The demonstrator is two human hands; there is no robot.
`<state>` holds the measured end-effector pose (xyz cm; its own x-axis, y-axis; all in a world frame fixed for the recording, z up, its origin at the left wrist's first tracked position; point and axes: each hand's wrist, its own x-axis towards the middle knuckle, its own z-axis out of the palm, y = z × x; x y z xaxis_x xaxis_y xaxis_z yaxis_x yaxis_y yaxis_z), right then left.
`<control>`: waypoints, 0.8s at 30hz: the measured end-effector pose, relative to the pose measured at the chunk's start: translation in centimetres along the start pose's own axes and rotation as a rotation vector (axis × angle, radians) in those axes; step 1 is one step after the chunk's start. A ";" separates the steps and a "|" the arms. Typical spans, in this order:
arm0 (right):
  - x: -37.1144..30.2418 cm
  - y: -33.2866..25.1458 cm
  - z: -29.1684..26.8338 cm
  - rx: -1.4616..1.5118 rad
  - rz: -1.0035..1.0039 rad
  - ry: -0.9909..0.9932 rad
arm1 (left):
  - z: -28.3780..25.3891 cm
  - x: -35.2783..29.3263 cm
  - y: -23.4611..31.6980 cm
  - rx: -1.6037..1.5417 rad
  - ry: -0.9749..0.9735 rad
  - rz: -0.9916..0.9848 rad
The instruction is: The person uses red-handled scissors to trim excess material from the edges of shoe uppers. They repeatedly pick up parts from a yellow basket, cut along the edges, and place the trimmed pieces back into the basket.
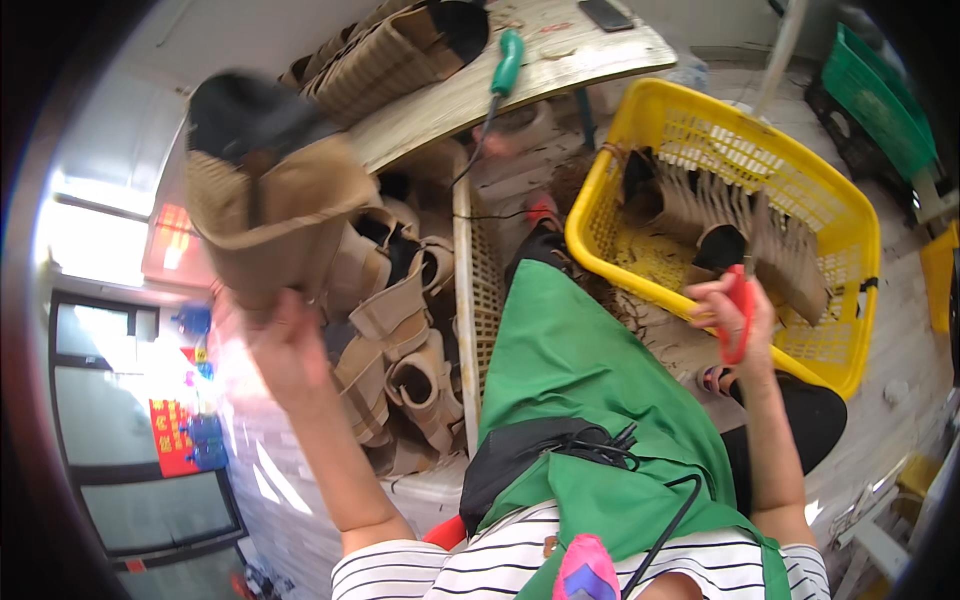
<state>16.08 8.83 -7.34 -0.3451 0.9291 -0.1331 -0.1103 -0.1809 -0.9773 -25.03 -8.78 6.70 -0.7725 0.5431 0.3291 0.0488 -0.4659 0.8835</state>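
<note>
On the left, my left hand (280,345) is raised and closed on a tan boot upper (290,195) with a black part at its top; motion blurs both. My right hand (762,335) grips scissors (738,318) by their red handles, with the blurred blades pointing up over the yellow basket (590,235). Inside that basket stands a row of tan boot uppers (690,205), some with black parts. Under my left forearm, beige boot uppers (395,315) lie heaped in a pale plastic crate (467,300).
A worktable (560,65) at the top carries stacked tan uppers (385,65), a green-handled corded tool (508,62) and a phone (605,14). Its cord hangs down near the crate. A green crate (880,100) stands at far right. My green apron (590,370) spreads between crate and basket.
</note>
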 end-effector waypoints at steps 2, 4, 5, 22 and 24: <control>-0.9 -0.7 3.9 0.167 -0.102 -0.048 | 3.5 -2.7 -4.2 -0.281 -0.292 -0.244; -1.3 -1.0 5.9 0.250 -0.087 -0.065 | 8.9 -6.4 -6.4 -0.385 -0.432 -0.531; -1.3 -0.7 5.4 0.246 -0.014 -0.058 | 10.4 -8.0 -7.8 -0.404 -0.498 -0.625; -5.2 -8.4 -3.8 -0.257 -0.152 0.123 | 16.4 -15.1 -11.9 0.140 -0.860 -0.914; -6.8 -8.0 -5.7 -0.265 -0.104 0.150 | 16.2 -14.7 -11.0 0.084 -0.840 -0.894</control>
<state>24.59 5.83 0.48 -0.2013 0.9790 -0.0339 0.1157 -0.0107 -0.9932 -3.97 -0.30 -2.44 0.0905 0.9437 -0.3181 -0.2237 0.3305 0.9169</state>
